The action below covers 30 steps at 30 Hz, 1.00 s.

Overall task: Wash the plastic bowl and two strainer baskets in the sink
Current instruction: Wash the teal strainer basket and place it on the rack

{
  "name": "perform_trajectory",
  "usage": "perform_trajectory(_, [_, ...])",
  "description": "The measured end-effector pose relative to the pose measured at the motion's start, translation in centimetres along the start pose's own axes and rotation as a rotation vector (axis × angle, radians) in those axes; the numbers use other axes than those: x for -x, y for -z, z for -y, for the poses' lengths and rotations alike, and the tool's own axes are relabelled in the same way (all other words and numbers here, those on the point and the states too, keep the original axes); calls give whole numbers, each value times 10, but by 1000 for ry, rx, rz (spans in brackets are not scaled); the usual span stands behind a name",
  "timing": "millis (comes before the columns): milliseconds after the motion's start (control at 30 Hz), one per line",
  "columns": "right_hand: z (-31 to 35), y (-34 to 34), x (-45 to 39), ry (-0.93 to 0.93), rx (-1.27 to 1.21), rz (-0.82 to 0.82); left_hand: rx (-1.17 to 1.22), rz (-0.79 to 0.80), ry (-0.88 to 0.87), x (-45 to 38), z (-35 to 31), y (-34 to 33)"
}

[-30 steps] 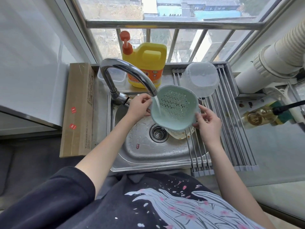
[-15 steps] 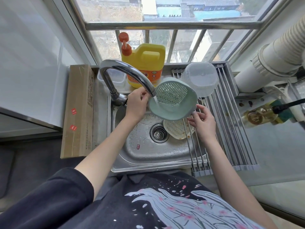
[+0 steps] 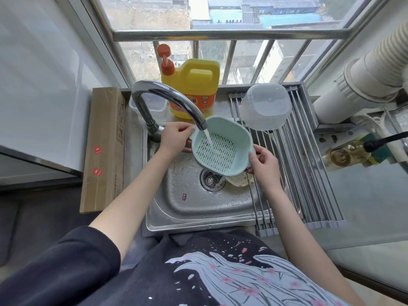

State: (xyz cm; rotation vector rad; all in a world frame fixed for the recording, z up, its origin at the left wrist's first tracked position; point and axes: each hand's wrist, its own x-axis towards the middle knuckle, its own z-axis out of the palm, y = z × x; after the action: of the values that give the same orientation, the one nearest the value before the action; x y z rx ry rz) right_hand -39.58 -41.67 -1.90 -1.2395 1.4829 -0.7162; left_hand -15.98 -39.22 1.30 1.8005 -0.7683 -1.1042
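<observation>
I hold a pale green strainer basket (image 3: 220, 149) over the steel sink (image 3: 194, 208), its hollow facing up under the running faucet (image 3: 167, 102). Water falls into it and drains through the slots toward the drain. My left hand (image 3: 176, 138) grips its left rim and my right hand (image 3: 262, 160) pinches its right rim. A cream strainer basket (image 3: 238, 180) lies in the sink below, mostly hidden by the green one. The clear plastic bowl (image 3: 265, 107) sits upside down on the drying rack (image 3: 309, 173).
A yellow detergent jug (image 3: 194, 91) with an orange pump stands behind the faucet, next to a clear container (image 3: 152, 104). A long cardboard box (image 3: 103, 149) lies left of the sink. A glass bottle (image 3: 344, 153) and a sponge sit at the right, below a white pipe.
The green strainer was tipped up with its hollow toward me and the window half a second ago. It has now turned flat, hollow upward, with the water stream landing inside it.
</observation>
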Motion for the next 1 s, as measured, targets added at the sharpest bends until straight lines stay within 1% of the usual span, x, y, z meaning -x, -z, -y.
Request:
perform_trajectory(133, [-4,1,2,-18,-2,23,91,102,165,0,-2,5])
perform_trajectory(233, [-11,-2,4,-30,28,61,64,149,247,-1,-2,11])
perform_trajectory(333, [-13,-8,8,-40,35,92,-53,178,232,-2,1,18])
perform_trajectory(467, [-11,-15,13,-62,5,130,-152,225,193,1,5,30])
perform_trajectory(700, [-11,-27,15,-34,88,178,-281,409,258,16,8,53])
perform_trajectory(800, [-11,-32,17,-26,115,213,-397,411,224,20,15,58])
perform_trajectory(867, [-9,-32,19,-53,96,232,-536,384,172,21,21,60])
perform_trajectory(1000, [-7,-32,25,-174,33,262,-769,333,-17,32,31,62])
